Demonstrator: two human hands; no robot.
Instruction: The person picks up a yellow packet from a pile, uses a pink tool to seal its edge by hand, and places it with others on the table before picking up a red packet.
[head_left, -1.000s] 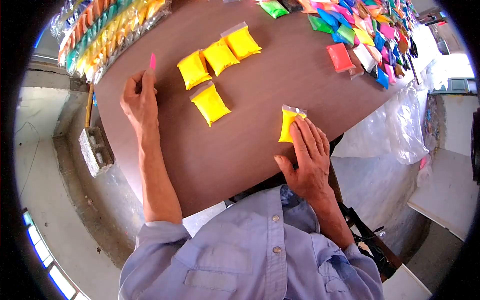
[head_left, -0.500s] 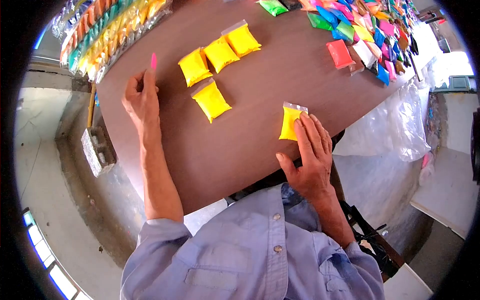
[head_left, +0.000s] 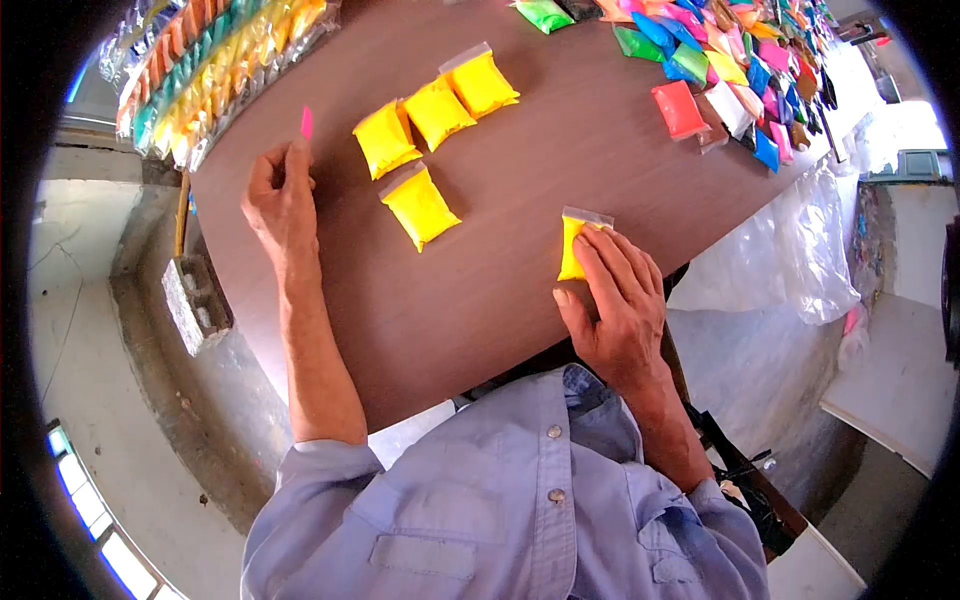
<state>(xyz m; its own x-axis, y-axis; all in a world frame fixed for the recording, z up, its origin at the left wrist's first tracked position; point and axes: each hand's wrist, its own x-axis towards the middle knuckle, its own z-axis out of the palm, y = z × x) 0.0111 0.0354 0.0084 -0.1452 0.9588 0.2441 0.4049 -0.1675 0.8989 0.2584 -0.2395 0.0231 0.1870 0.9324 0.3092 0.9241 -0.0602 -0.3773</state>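
Pinched in the fingertips of my left hand (head_left: 280, 200) is a small, pointed, bright pink piece (head_left: 307, 123); its exact kind is too small to make out. My right hand (head_left: 620, 300) lies with fingers stretched over a yellow packet (head_left: 572, 245), covering its right part, while the packet's clear top edge shows beyond the fingers. Between the hands rests another yellow packet (head_left: 421, 208), flat on the table. Just beyond it, a yellow packet (head_left: 386, 140), a second yellow packet (head_left: 437, 112) and a third yellow packet (head_left: 482, 82) form a slanting row.
Many coloured packets (head_left: 700, 60) are heaped at the table's far right, with a red packet (head_left: 679, 110) at the near side. Clear strips of filled bags (head_left: 230, 70) lie at the far left. Clear plastic sheeting (head_left: 790, 250) hangs beyond the right edge of the brown table (head_left: 430, 320).
The fingers of my right hand have slid slightly left and cover more of the yellow packet. My left hand stays nearly still, with the pink piece in it.
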